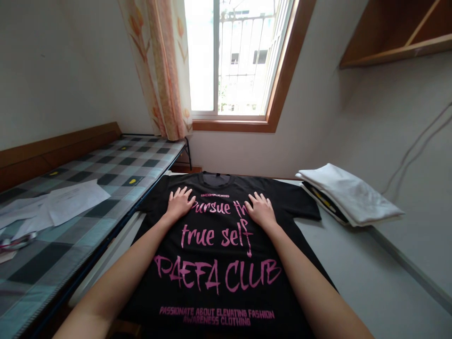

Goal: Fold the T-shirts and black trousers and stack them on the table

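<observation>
A black T-shirt with pink lettering lies spread face up on a white table, its collar toward the window. My left hand rests flat on the upper chest at the left, fingers apart. On the other side of the print, my right hand also lies flat with its fingers spread, covering the end of one word. Neither hand grips the cloth. The shirt's right sleeve stretches out across the table, and its lower hem runs out of view toward me.
A stack of folded clothes, white on top, sits at the table's right against the wall. To the left, a bed with a checked mattress holds loose papers. A curtain hangs beside the window; a wooden shelf juts out upper right.
</observation>
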`<state>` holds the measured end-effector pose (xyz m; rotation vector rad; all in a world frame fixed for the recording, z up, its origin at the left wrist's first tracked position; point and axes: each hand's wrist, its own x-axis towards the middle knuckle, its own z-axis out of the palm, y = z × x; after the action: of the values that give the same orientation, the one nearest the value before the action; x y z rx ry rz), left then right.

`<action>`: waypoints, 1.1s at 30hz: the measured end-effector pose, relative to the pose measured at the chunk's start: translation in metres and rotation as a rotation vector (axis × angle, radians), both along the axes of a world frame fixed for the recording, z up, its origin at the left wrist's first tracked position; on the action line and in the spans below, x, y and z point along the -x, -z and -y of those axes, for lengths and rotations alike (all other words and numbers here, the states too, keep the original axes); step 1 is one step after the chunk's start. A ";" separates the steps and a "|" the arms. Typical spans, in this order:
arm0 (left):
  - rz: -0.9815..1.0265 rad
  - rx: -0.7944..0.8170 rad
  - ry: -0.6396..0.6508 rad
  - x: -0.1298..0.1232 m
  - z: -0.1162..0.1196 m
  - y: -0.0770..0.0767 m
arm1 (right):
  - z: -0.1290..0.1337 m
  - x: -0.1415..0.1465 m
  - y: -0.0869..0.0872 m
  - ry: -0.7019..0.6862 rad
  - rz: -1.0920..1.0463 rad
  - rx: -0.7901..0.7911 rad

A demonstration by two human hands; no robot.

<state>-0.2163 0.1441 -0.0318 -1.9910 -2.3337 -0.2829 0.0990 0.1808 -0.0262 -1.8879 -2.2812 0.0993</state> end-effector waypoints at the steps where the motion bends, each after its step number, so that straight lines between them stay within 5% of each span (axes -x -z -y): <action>1: 0.002 0.003 0.002 0.000 0.000 0.000 | 0.000 0.000 0.000 0.000 -0.002 -0.001; 23: 0.027 0.011 0.010 -0.001 0.001 0.000 | -0.002 -0.002 0.003 0.019 -0.007 -0.006; 33: 0.018 0.115 0.052 -0.001 -0.003 -0.002 | -0.043 -0.014 -0.003 0.118 0.023 0.084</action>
<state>-0.2149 0.1471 -0.0297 -2.1108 -2.3628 -0.1735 0.1134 0.2241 -0.0236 -2.0703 -2.2067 0.1610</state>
